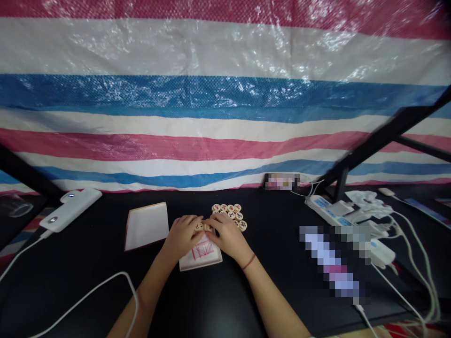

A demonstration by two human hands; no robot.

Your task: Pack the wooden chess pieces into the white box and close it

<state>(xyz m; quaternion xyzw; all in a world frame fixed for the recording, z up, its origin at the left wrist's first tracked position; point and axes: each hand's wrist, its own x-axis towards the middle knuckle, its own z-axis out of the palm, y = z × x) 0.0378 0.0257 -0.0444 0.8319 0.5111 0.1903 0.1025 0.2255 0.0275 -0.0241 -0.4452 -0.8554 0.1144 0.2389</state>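
Note:
My left hand (183, 236) and my right hand (228, 236) meet over the far end of an open white box (201, 268). Between their curled fingers is a short row of round wooden xiangqi pieces (199, 226), gripped from both sides; the fingers hide part of it. Inside the box lies a sheet with red grid lines (203, 249), which looks like a folded board under plastic. More xiangqi pieces (238, 216), marked in red and black, stand grouped just beyond my right hand, which covers some of them. Left of my left hand rests the box lid (148, 227), white inside facing up.
A white power bank (72, 210) with a cable lies at the left. On the right are a power strip (327, 212) with plugs and cables, and a blurred-out device (331, 265). A striped plastic sheet (197, 117) hangs behind the black table (190, 310).

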